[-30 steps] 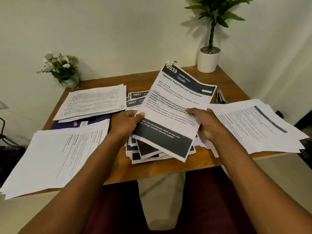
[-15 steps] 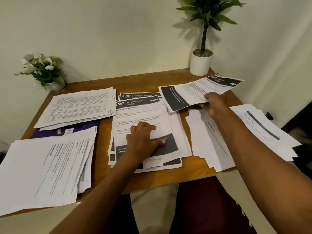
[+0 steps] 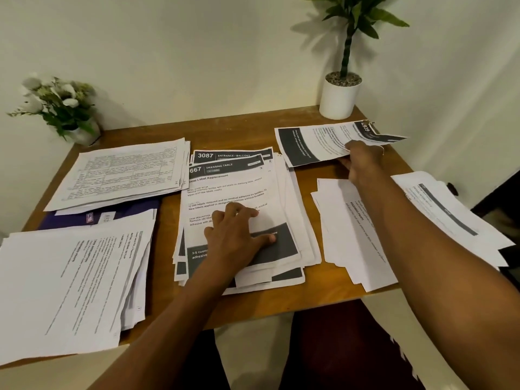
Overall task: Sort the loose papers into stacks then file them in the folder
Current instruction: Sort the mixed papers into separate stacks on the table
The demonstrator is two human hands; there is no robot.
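Pinching sheet [image 3: 315,143] crosswise (header pointing right): right hand [image 3: 363,161]

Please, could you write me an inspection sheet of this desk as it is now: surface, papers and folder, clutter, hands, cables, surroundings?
Surface: wooden table, mostly covered with paper.
Job's things: middle stack of dark-banded sheets; far-left stack; near-left stack, overhanging the front edge; right stack; far-right stack; purple folder, partly under the left stacks; one sheet held at the far right corner.
Clutter: flower pot far left; potted plant far right.
Hands: left hand rests on the middle stack; right hand grips the sheet.
Cables: nothing seen.
Surroundings: plain wall behind.
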